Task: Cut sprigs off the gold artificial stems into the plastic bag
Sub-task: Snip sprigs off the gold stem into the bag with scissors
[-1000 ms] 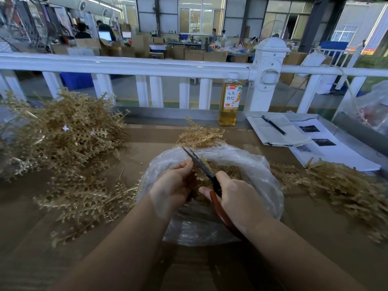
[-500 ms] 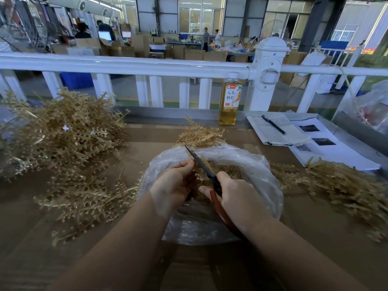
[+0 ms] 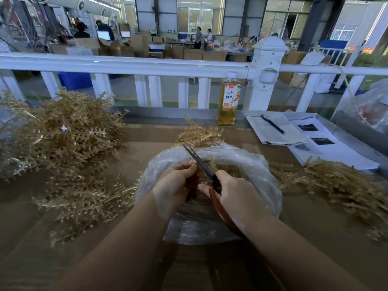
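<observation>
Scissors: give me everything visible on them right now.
The scissors have dark metal blades and reddish-brown handles. The blades look closed or nearly so, tip pointing up and away to the left, above the open clear plastic bag. The right hand grips the handles, hiding most of them; one loop curves out below the palm. The left hand holds gold sprig material right beside the blades. Whether they touch it is unclear.

Setting: a factory or warehouse work floor. Indicators: stacked cardboard boxes [image 3: 193,53], blue crates [image 3: 74,80], computer monitors [image 3: 104,35] and standing workers [image 3: 198,39] in a large glazed hall beyond a white railing [image 3: 126,65]; bulk gold stems [image 3: 63,131] piled on the table [image 3: 315,217].
</observation>
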Tool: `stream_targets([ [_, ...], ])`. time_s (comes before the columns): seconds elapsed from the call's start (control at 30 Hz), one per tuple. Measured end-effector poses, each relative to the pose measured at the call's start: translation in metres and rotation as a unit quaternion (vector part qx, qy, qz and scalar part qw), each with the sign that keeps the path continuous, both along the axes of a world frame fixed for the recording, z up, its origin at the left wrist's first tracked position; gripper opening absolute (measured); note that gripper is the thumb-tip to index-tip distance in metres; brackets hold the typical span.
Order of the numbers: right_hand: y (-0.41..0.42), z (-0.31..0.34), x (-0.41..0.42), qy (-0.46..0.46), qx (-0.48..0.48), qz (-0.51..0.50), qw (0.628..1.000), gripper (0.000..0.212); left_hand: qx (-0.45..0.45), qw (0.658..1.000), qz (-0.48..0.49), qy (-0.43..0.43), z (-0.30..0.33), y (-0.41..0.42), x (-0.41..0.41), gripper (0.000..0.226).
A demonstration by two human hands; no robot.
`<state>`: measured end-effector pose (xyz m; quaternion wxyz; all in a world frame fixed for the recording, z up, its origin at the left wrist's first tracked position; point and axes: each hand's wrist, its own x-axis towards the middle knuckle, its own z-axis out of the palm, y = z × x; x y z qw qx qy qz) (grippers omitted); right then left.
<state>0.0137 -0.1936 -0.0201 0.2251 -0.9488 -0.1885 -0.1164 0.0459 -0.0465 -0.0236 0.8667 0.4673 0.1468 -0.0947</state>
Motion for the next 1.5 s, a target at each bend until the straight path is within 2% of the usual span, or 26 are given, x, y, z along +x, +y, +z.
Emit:
stream_targets([
  [0.43,0.004,-0.003,0.0,-0.007,0.018,-0.012,1.0,0.038,0.003,1.0,-0.005,0.0,-0.004,0.003,0.003,0.011],
  [0.8,0.008,0.003,0.0,0.04,0.032,-0.014,0.999,0.039,0.024,1.0,-0.006,0.0,0.002,0.001,-0.003,0.007],
  [1.13,0.003,0.005,0.001,0.056,0.03,-0.009,0.998,0.045,0.007,1.0,-0.002,-0.003,0.005,0.0,-0.006,0.014],
  [1.3,-0.001,0.006,-0.001,0.075,0.058,-0.002,0.995,0.041,-0.008,0.999,0.035,0.012,0.004,0.002,-0.006,0.017],
  [1.4,-0.003,0.01,-0.002,0.048,0.083,-0.012,0.995,0.034,0.014,0.998,0.062,0.022,0.004,0.002,-0.005,0.017],
  [1.5,-0.004,0.015,-0.003,0.019,0.061,-0.016,0.998,0.025,0.035,0.996,0.086,0.01,0.007,0.003,-0.005,0.014],
])
